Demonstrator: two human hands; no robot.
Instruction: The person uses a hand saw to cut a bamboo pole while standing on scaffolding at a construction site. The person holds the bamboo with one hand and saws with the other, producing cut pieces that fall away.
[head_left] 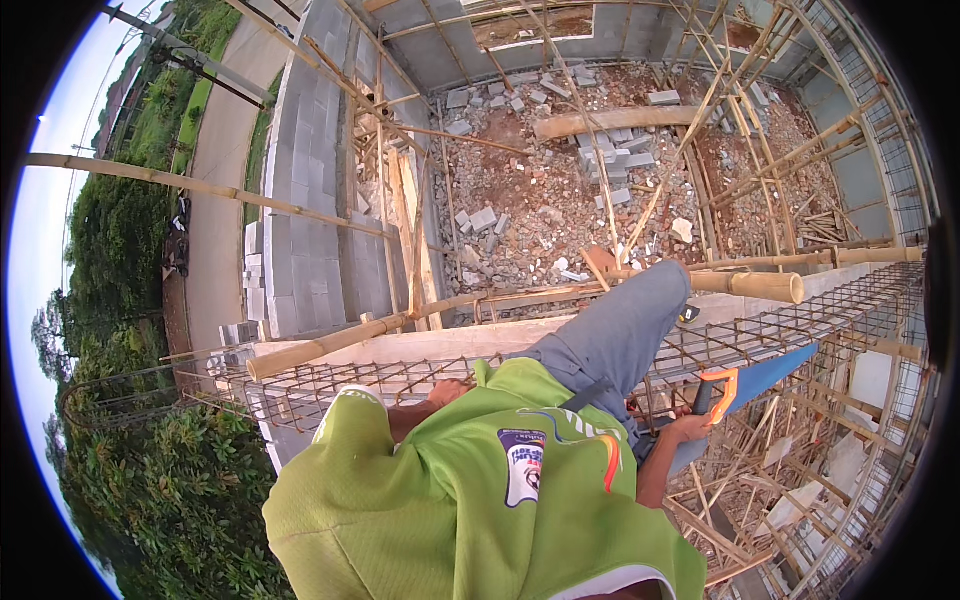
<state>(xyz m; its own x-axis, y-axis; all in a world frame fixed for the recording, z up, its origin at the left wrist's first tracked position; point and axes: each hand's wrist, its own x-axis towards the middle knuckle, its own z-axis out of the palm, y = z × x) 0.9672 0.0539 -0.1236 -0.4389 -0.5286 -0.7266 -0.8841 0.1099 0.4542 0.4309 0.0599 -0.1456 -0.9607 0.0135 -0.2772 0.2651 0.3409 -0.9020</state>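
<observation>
The left hand (450, 391), at 6 o'clock, lies at the rebar cage (740, 346), partly hidden by the shirt (470, 490); whether its fingers grip a bar cannot be told. The right hand (688, 429), at 4 o'clock, is closed around the handle of a saw (768, 380), whose blue blade points toward 2 o'clock from the orange-and-black grip.

From left to right: trees (170, 490) fill 8 o'clock, and a road (218, 200) runs between 9 and 10. A grey block wall (310, 200) stands at 10 o'clock. Between 8 and 9, a bamboo pole (335, 346) lies just beside the cage. Rubble (545, 215) covers the ground around 1 o'clock, with a broad plank (620, 121) across it. The grey trousers (615, 325) show a bent leg reaching over the cage toward 2 o'clock. Bamboo scaffolding and loose timber (725, 545) occupy 4 to 5 o'clock, below the saw.
</observation>
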